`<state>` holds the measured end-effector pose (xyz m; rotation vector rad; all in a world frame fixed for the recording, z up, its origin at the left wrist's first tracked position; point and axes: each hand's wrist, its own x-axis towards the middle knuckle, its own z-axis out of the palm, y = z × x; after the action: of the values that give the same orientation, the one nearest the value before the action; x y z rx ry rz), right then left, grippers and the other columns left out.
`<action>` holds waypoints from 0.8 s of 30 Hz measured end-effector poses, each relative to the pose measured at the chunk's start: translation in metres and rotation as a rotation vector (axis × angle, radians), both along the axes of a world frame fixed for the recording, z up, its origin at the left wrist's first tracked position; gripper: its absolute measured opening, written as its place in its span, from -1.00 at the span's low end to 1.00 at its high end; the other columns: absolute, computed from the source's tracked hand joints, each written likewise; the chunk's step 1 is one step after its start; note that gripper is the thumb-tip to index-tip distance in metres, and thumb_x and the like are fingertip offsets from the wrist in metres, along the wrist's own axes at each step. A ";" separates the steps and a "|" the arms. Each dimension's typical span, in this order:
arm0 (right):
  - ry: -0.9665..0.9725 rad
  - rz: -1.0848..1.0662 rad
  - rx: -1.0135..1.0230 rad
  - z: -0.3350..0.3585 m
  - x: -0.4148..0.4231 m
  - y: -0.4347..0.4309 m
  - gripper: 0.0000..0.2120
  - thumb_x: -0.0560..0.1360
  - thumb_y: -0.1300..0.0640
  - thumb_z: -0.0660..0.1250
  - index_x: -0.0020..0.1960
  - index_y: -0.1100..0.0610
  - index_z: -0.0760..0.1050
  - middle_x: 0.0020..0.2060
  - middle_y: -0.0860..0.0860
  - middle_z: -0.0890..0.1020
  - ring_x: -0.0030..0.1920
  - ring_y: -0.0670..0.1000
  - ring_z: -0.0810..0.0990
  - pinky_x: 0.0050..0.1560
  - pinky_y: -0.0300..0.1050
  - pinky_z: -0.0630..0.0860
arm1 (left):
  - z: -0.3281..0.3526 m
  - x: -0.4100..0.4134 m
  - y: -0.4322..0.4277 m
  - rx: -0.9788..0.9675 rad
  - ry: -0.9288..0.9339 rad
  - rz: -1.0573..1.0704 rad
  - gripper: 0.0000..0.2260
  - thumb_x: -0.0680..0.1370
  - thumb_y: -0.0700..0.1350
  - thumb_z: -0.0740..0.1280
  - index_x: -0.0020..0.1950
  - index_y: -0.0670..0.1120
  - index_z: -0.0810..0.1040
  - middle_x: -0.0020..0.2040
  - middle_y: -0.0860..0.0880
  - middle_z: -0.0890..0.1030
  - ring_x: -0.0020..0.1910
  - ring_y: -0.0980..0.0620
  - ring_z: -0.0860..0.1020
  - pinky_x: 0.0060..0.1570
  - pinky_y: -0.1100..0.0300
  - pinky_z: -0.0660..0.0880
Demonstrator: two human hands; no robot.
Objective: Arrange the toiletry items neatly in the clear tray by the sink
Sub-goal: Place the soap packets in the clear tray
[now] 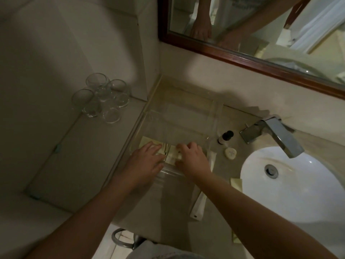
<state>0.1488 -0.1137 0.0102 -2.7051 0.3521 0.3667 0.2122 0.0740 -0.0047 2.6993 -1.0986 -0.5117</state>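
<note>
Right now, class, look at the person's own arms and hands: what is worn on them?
Nothing that shows. The left hand and the right hand are bare, with no gloves, rings, watch or bracelet to be seen. Both forearms are uncovered up to the frame's lower edge, so no sleeves appear.

Colours at the washstand.
Pale-yellow sachets (169,153), one bearing dark stripes, in the clear tray (179,116); cream round soap (230,152); black-capped small bottle (225,137); white basin (298,186); chrome tap (276,135); reddish-brown mirror frame (242,58); beige countertop (220,212).
</note>
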 end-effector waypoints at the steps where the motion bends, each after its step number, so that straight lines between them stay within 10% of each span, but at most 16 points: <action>1: 0.004 -0.002 -0.005 0.000 0.000 0.000 -0.49 0.44 -0.05 0.39 0.35 -0.03 0.36 0.14 0.08 0.44 0.19 0.13 0.40 0.09 -0.02 0.44 | 0.001 -0.001 0.000 0.003 -0.005 0.002 -0.47 0.47 0.21 -0.06 0.30 0.11 0.49 0.47 0.00 0.35 0.47 -0.11 0.24 0.35 -0.06 0.32; 16: -0.174 -0.110 0.176 0.019 -0.027 -0.013 -0.60 0.51 -0.01 0.32 0.33 -0.02 0.41 0.15 -0.03 0.49 0.17 -0.02 0.47 0.14 -0.13 0.43 | 0.001 -0.015 -0.006 -0.154 -0.061 0.117 -0.61 0.44 0.07 0.14 0.17 0.01 0.59 0.33 -0.08 0.51 0.35 -0.18 0.38 0.33 -0.03 0.34; 20: -0.371 -0.429 0.243 0.030 -0.081 -0.053 -0.75 0.51 0.07 0.34 0.18 0.00 0.47 -0.01 -0.09 0.54 -0.02 -0.10 0.54 -0.02 -0.16 0.54 | 0.015 -0.052 -0.030 -0.375 -0.064 0.292 -0.75 0.45 -0.03 0.16 -0.03 -0.04 0.59 -0.03 -0.04 0.58 0.01 -0.05 0.49 0.01 0.05 0.49; 24: -0.176 -0.682 0.176 0.015 -0.140 -0.101 -0.60 0.46 -0.05 0.38 0.24 0.06 0.42 0.08 0.03 0.54 0.03 0.01 0.54 0.00 -0.04 0.54 | 0.029 -0.106 -0.072 -0.386 0.134 0.385 -0.87 0.52 -0.04 0.20 -0.18 -0.01 0.48 -0.23 0.05 0.48 -0.28 0.07 0.45 -0.26 0.02 0.50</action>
<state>0.0085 -0.2143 0.0255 -2.2471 1.0816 -0.0387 0.1061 0.0023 0.0241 2.4063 -0.5507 -0.3624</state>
